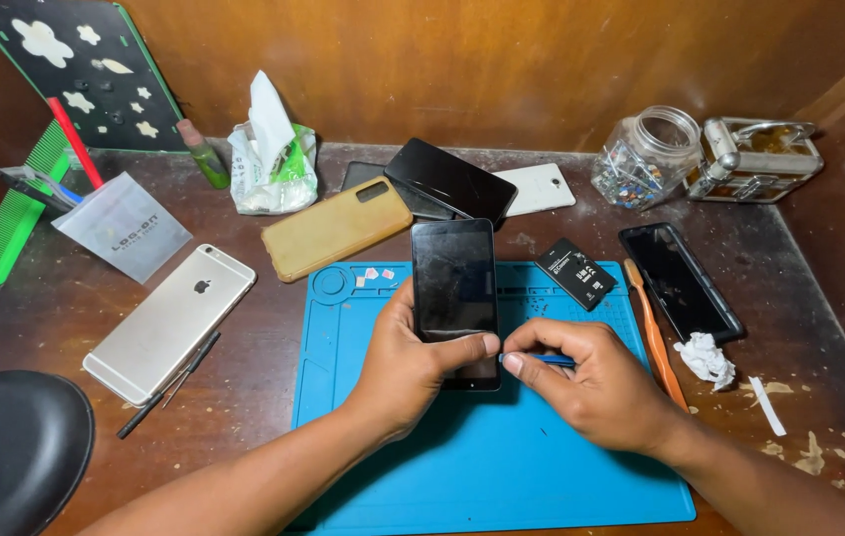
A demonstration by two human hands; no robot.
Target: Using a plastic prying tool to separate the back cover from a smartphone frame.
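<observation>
My left hand (405,362) grips a black smartphone (454,283) by its lower end, screen up, thumb across the bottom edge. It is held just above the blue silicone work mat (502,467). My right hand (586,382) pinches a thin blue pry tool (552,359), whose tip touches the phone's lower right edge. Both forearms rest over the mat.
Around the mat lie a silver phone (169,320), a tan-cased phone (336,227), stacked dark phones (447,181), a white phone (539,189), a battery (575,273), an orange spudger (653,333), another black phone (681,282), a glass jar (646,157), a metal case (755,159) and crumpled tissue (705,357).
</observation>
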